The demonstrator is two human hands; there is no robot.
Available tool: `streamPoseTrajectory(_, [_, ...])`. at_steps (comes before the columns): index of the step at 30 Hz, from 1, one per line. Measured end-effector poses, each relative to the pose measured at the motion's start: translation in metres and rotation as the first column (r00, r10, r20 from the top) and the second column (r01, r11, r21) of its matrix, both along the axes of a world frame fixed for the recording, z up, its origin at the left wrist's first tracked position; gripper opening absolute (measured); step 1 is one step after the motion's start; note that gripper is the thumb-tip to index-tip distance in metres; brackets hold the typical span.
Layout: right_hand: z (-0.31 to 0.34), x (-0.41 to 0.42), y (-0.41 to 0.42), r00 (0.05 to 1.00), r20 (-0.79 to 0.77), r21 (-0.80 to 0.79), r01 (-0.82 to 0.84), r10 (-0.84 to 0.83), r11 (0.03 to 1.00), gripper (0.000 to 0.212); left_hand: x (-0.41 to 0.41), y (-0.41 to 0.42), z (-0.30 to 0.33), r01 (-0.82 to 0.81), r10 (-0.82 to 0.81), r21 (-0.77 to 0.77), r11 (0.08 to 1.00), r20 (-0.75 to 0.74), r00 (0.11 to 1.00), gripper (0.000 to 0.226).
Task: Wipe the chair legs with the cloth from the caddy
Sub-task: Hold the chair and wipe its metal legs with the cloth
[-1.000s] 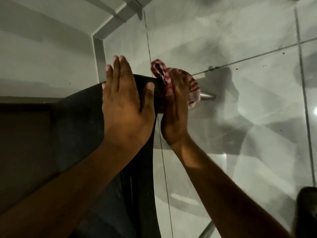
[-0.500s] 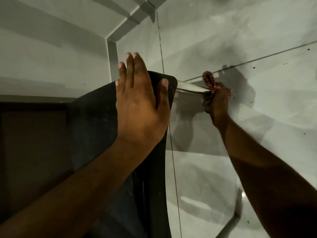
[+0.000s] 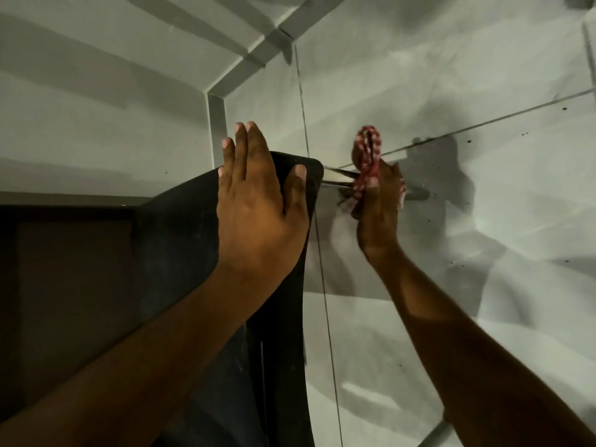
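Observation:
A black chair [image 3: 193, 240] stands below me, seen from above. My left hand [image 3: 258, 201] lies flat on the top corner of the chair with fingers spread. A shiny metal chair leg [image 3: 335, 177] runs out to the right from under that corner. My right hand [image 3: 377, 208] is wrapped around this leg with a red-and-white checked cloth [image 3: 367, 153] bunched in its grip, the cloth sticking up above the fingers. The leg's far end [image 3: 419, 193] shows beyond the hand.
Pale grey floor tiles [image 3: 451, 75] with dark grout lines and small dark specks lie all around. A wall with a grey skirting [image 3: 216, 130] meets the floor at the upper left. A dark brown surface [image 3: 64, 285] sits left of the chair. Another metal leg [image 3: 435, 433] shows at bottom right.
My right hand with the cloth slid along the leg: out away from the chair, then back closer toward it. My left hand stayed flat on the chair.

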State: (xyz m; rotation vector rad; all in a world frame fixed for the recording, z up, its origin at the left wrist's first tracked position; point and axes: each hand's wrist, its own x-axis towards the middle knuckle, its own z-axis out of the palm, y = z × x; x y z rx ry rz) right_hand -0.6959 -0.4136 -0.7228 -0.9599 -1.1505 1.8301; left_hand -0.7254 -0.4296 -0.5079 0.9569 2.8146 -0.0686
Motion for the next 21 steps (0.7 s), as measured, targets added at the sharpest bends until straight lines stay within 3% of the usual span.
streamPoseTrajectory(2, [-0.027, -0.006, 0.015, 0.992, 0.114, -0.196, -0.028, 0.051, 0.98, 0.033, 0.001, 0.001, 0.0, -0.006, 0.005, 0.012, 1.0, 0.007, 1.0, 0.068])
streamPoseTrajectory(4, [-0.057, -0.011, 0.037, 0.942, 0.177, -0.437, -0.183, 0.284, 0.881, 0.049, 0.002, 0.003, 0.0, -0.002, 0.002, 0.017, 1.0, -0.002, 1.0, 0.068])
streamPoseTrajectory(7, [-0.098, -0.013, 0.052, 0.854, 0.326, -0.531, -0.19, 0.405, 0.826, 0.044, 0.001, 0.001, -0.002, 0.005, -0.005, 0.018, 1.0, -0.003, 1.0, 0.068])
streamPoseTrajectory(12, [-0.125, -0.008, 0.054, 0.855, 0.247, -0.608, -0.23, 0.456, 0.76, 0.046, 0.0, -0.004, -0.004, 0.015, -0.015, 0.064, 0.998, -0.001, 1.0, 0.07])
streamPoseTrajectory(15, [-0.086, -0.009, 0.059, 0.913, 0.159, -0.712, -0.157, 0.374, 0.685, 0.047, 0.0, -0.003, -0.004, 0.01, -0.01, 0.047, 0.999, -0.008, 1.0, 0.071])
streamPoseTrajectory(19, [0.0, -0.003, 0.054, 0.948, 0.087, -0.602, -0.195, 0.306, 0.775, 0.029, 0.0, -0.002, -0.002, 0.013, -0.013, 0.007, 1.0, -0.021, 1.0, 0.07])
streamPoseTrajectory(21, [0.043, -0.001, 0.044, 0.96, 0.023, -0.598, -0.212, 0.281, 0.773, 0.028, 0.001, -0.001, -0.001, 0.022, -0.022, -0.009, 1.0, -0.034, 0.999, 0.07])
